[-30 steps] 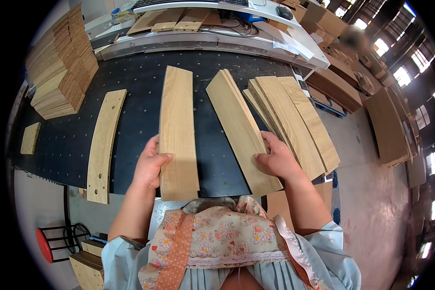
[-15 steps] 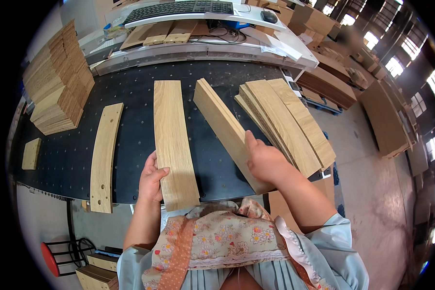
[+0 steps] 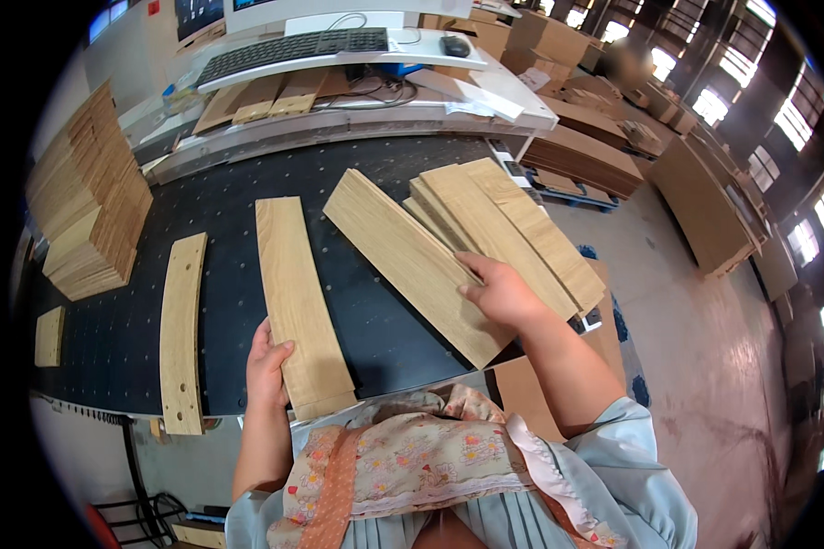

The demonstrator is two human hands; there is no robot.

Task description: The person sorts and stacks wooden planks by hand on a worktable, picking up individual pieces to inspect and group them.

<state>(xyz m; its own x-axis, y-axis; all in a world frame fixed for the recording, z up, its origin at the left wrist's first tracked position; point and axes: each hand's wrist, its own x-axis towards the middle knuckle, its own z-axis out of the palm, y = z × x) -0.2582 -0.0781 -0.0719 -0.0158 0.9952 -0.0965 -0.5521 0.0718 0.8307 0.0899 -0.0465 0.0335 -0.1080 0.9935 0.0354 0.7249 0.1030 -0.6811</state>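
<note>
Two pale wood boards are in hand over the dark, dotted surface [image 3: 229, 274]. Left board [image 3: 298, 302] lies lengthwise, near end at the surface's front edge; right board [image 3: 403, 265] slants, far end toward the left. Cannot tell whether right board is one piece or two laid together.

Grip, left hand [image 3: 268, 371]: pinching left board's left edge toward its near end, thumb on the top face. Grip, right hand [image 3: 499, 291]: pinching right board's right edge, thumb on the broad face.

Handling (judgement): left hold sits well off the board's middle, so the far end may dip or swing; keep the wrist level and the thumb flat. Mind the clearance at right: the fanned boards [image 3: 494, 233] lie just beside the right hand and could get scraped.

Outward: drilled board [image 3: 181, 334] to the left, small block [image 3: 49, 337] further left, tall board stack [image 3: 92, 192] beyond it; keyboard [image 3: 293, 53] past the surface's far side.
</note>
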